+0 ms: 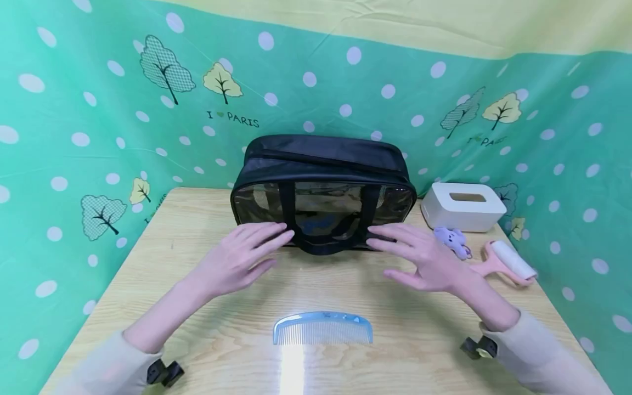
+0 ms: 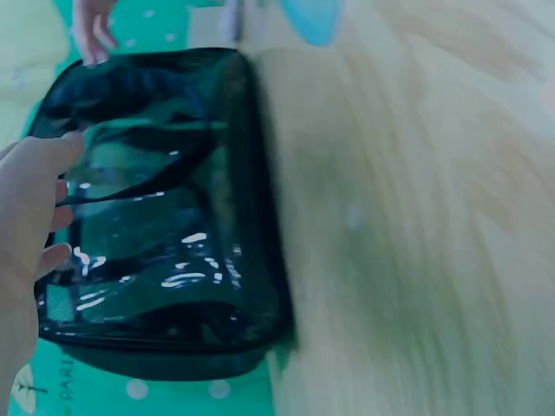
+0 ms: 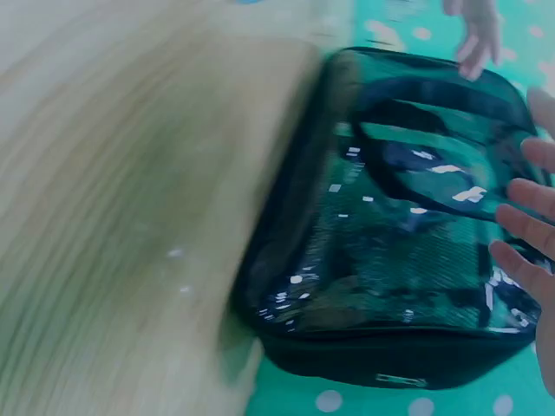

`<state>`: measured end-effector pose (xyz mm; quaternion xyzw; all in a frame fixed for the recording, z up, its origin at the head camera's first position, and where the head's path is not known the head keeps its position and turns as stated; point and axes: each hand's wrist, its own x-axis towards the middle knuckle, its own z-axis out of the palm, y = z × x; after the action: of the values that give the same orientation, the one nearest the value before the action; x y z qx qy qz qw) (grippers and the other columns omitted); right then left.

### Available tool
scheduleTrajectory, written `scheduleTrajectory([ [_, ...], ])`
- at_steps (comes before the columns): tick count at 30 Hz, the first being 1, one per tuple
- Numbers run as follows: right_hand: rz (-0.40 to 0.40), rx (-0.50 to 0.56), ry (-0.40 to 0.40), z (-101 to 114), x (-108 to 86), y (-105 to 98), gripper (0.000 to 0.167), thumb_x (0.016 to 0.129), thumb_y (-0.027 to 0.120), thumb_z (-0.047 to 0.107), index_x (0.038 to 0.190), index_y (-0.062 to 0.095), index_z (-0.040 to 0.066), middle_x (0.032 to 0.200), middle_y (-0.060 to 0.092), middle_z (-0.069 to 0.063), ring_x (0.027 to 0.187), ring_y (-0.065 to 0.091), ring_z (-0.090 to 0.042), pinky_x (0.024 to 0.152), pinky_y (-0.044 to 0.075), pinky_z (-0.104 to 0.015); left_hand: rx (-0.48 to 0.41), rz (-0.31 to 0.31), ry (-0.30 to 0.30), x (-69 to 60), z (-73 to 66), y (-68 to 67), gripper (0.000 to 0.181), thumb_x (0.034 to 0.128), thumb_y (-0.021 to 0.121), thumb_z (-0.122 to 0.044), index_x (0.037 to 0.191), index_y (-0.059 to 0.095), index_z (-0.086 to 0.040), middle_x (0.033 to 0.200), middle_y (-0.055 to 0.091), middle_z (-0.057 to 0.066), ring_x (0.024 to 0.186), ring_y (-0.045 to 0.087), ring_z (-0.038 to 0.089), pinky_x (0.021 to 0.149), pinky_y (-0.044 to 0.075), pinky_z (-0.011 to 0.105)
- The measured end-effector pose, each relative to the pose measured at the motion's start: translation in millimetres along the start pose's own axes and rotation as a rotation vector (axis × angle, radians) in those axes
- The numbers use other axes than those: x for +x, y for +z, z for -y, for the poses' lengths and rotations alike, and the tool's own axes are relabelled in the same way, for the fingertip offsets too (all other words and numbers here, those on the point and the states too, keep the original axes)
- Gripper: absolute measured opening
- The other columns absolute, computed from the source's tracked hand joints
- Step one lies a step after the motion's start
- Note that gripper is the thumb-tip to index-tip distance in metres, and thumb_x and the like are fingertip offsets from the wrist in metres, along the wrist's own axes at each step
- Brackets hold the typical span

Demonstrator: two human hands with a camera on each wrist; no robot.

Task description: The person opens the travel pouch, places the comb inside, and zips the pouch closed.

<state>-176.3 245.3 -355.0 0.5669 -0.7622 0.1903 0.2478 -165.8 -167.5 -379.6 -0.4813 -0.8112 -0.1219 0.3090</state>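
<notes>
A black bag with a see-through front panel and dark strap handles (image 1: pixel 323 159) stands upright at the back of the table. My left hand (image 1: pixel 242 255) hovers before its lower left part, fingers extended toward the strap. On the other side my right hand (image 1: pixel 419 255) reaches in the same way, fingers spread near the right strap. Neither hand holds anything. In the left wrist view the bag (image 2: pixel 165 217) lies beyond the thumb and fingers; the right wrist view shows the bag (image 3: pixel 408 234) beside the spread fingertips. A light blue comb (image 1: pixel 323 327) lies in front, between the forearms.
At the back right sits a white tissue box (image 1: pixel 464 206). In front of it are a small purple plush charm (image 1: pixel 451 241) and a pink lint roller (image 1: pixel 508 263), its handle partly behind my right wrist. Polka-dot green cloth (image 1: pixel 306 99) hangs around the wooden table (image 1: pixel 207 351).
</notes>
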Motion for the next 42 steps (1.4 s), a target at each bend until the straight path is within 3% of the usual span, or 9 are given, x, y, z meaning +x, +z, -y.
scheduleTrajectory([
  [4, -0.236, 0.098, 0.042, -7, 5.8, -1, 0.042, 0.102, 0.063, 0.033, 0.121, 0.073, -0.003, 0.122, 0.072, -0.023, 0.114, 0.068, -0.031, 0.111, 0.045, -0.022, -0.047, -0.176, -0.047, 14.8, 3.4, -2.6, 0.041, 0.1073, 0.056, -0.028, 0.145, 0.061, -0.012, 0.133, 0.07, 0.01, 0.117, 0.068, 0.028, 0.095, 0.057, 0.043],
  [13, -0.665, 0.313, 0.217, -17, 13.9, -1, 0.023, 0.094, 0.065, 0.003, 0.098, 0.071, -0.018, 0.101, 0.074, -0.02, 0.099, 0.07, -0.015, 0.091, 0.054, -0.021, -0.111, -0.438, -0.134, 35.6, 3.2, -10.0, 0.03, 0.103, 0.059, -0.014, 0.128, 0.072, -0.003, 0.113, 0.075, 0.011, 0.098, 0.068, 0.027, 0.084, 0.054, 0.033],
  [18, -0.891, 0.461, 0.339, -29, 14.6, -2, 0.016, 0.088, 0.059, -0.012, 0.095, 0.071, -0.02, 0.095, 0.074, -0.013, 0.086, 0.068, -0.016, 0.077, 0.055, -0.02, -0.161, -0.625, -0.248, 41.1, 4.9, -8.4, 0.026, 0.0958, 0.064, -0.005, 0.118, 0.074, 0.001, 0.106, 0.075, 0.016, 0.094, 0.065, 0.032, 0.089, 0.051, 0.026],
  [22, -0.991, 0.484, 0.48, -40, 15.1, -3, 0.014, 0.094, 0.061, -0.008, 0.098, 0.074, -0.014, 0.095, 0.071, -0.011, 0.08, 0.066, -0.018, 0.075, 0.056, -0.024, -0.167, -0.774, -0.358, 45.8, 11.7, -4.4, 0.023, 0.0904, 0.069, -0.001, 0.113, 0.076, 0.002, 0.105, 0.072, 0.021, 0.096, 0.061, 0.038, 0.094, 0.046, 0.022],
  [25, -0.983, 0.479, 0.613, -49, 13.8, -3, 0.017, 0.099, 0.062, -0.001, 0.106, 0.073, -0.012, 0.099, 0.07, -0.008, 0.081, 0.065, -0.017, 0.075, 0.057, -0.024, -0.17, -0.845, -0.469, 47.6, 18.3, -2.9, 0.026, 0.0866, 0.074, 0.001, 0.113, 0.076, 0.0, 0.109, 0.069, 0.023, 0.102, 0.058, 0.039, 0.097, 0.042, 0.024],
  [28, -0.917, 0.503, 0.779, -56, 8.5, 1, 0.023, 0.102, 0.062, 0.008, 0.117, 0.071, -0.008, 0.104, 0.071, -0.004, 0.087, 0.066, -0.014, 0.077, 0.057, -0.02, -0.199, -0.851, -0.577, 45.7, 22.7, -3.8, 0.034, 0.0845, 0.078, 0.002, 0.118, 0.075, -0.002, 0.115, 0.066, 0.023, 0.111, 0.057, 0.034, 0.1, 0.041, 0.025],
  [33, -0.811, 0.623, 0.993, -65, -6.2, 5, 0.027, 0.104, 0.06, 0.015, 0.126, 0.066, 0.0, 0.108, 0.069, 0.001, 0.097, 0.065, -0.008, 0.08, 0.057, -0.015, -0.287, -0.732, -0.683, 38.0, 27.7, -5.1, 0.045, 0.0852, 0.081, -0.001, 0.128, 0.071, -0.005, 0.126, 0.064, 0.019, 0.12, 0.058, 0.021, 0.101, 0.047, 0.025],
  [38, -0.703, 0.744, 1.066, -70, -14.5, 6, 0.032, 0.105, 0.059, 0.017, 0.132, 0.058, -0.001, 0.11, 0.063, 0.002, 0.102, 0.061, -0.007, 0.081, 0.058, -0.015, -0.37, -0.64, -0.762, 30.8, 37.0, -5.3, 0.049, 0.0844, 0.083, -0.003, 0.131, 0.07, -0.012, 0.13, 0.064, 0.01, 0.122, 0.059, 0.008, 0.099, 0.051, 0.019],
  [42, -0.603, 0.786, 1.142, -74, -14.3, 8, 0.025, 0.104, 0.061, 0.02, 0.126, 0.058, 0.009, 0.111, 0.06, 0.004, 0.102, 0.059, -0.006, 0.082, 0.058, -0.016, -0.422, -0.594, -0.813, 27.1, 41.6, -4.3, 0.051, 0.0864, 0.082, -0.004, 0.134, 0.069, -0.017, 0.13, 0.065, 0.007, 0.119, 0.059, 0.002, 0.094, 0.053, 0.015],
])
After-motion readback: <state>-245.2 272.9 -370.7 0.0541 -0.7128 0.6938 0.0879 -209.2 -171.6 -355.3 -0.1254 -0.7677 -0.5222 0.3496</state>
